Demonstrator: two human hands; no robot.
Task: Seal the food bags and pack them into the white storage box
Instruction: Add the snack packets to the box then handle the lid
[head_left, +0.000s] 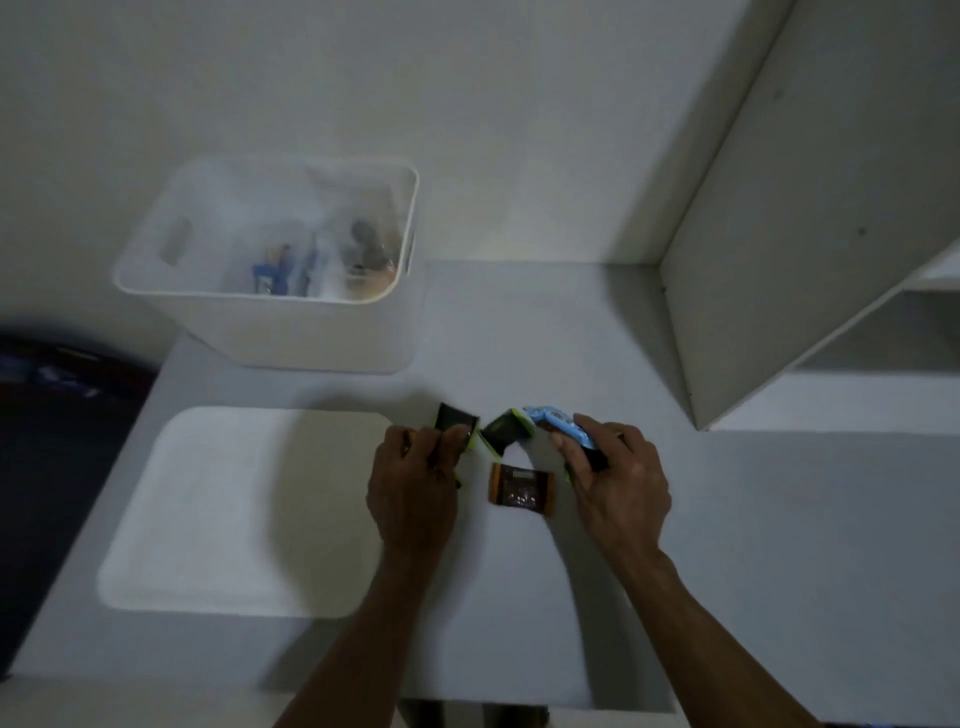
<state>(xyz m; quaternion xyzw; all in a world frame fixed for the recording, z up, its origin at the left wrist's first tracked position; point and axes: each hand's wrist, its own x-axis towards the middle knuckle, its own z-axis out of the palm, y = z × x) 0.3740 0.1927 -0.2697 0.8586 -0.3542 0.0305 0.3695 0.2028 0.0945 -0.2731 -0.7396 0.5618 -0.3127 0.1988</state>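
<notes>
Left hand (415, 467) pinching black packet (454, 418) | right hand (613, 467) gripping blue packet (558, 423) | both near box (270, 332) | I'd press seams flat first.

I see the storage box (270, 270) standing at the back left of the table (727, 519), against the wall, with bags inside it, and its lid (234, 509) lying flat in front of it, nearer to me. To the right of the lid my left hand (415, 483) and right hand (618, 478) each grip small packets above the table, and one packet (521, 491) lies on the table between them. A shelf unit (753, 260) stands at the table's right, behind the right hand.
</notes>
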